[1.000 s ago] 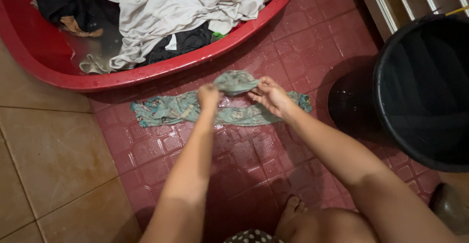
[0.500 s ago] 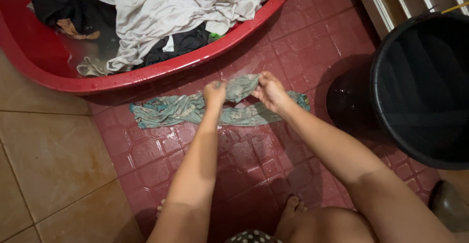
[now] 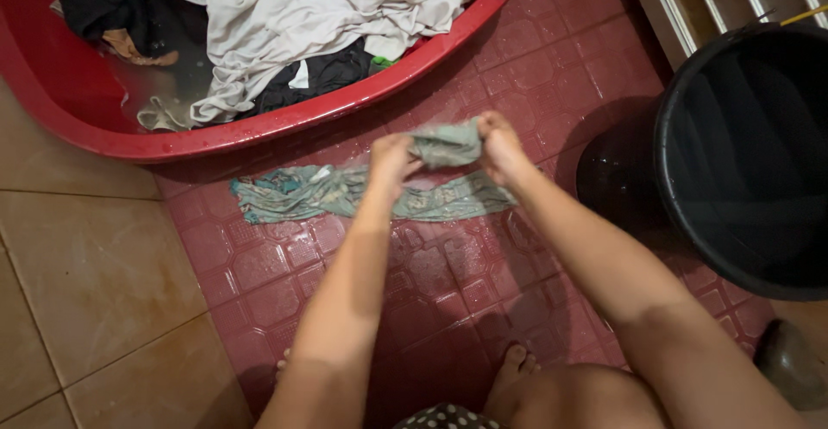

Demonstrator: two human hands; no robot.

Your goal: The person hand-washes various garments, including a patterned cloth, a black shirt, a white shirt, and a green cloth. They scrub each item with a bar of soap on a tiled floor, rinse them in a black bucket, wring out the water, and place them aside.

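Here a wet green patterned cloth lies stretched on the red tiled floor, one end lifted and bunched between the left hand and right hand, both gripping it; beyond sits a red basin of laundry; a black bucket stands right.

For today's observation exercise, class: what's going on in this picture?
A person crouches over a wet red tiled floor, washing clothes by hand. The left hand and the right hand grip a bunched part of a green patterned cloth, whose remainder lies stretched on the tiles. Behind it sits a red tub of soaking laundry; a black bucket stands to the right.
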